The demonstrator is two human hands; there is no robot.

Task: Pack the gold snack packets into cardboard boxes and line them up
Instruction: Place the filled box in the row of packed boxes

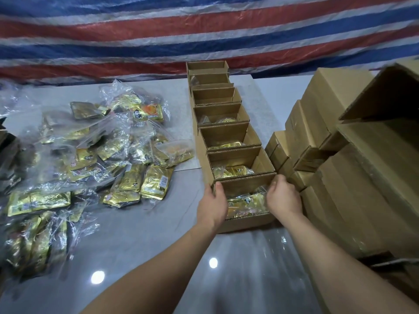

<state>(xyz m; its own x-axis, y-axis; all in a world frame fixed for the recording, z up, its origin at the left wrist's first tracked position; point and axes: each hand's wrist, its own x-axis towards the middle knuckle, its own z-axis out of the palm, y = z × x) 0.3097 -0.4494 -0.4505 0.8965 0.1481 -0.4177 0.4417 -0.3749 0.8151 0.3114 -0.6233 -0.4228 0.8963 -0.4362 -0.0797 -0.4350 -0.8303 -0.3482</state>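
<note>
A single head-worn view looks forward and down, close over the table (pixel 140 241).

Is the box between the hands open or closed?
Open. The nearest box has its top uncovered, gold packets visible inside; left hand and right hand grip its sides.

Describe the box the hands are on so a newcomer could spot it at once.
Find the row of open cardboard boxes running away from the camera down the middle of the grey table, between the heap of gold packets and the stacked closed cartons. The nearest box in that row is the one: only it has the left hand and right hand gripping its sides.
</note>
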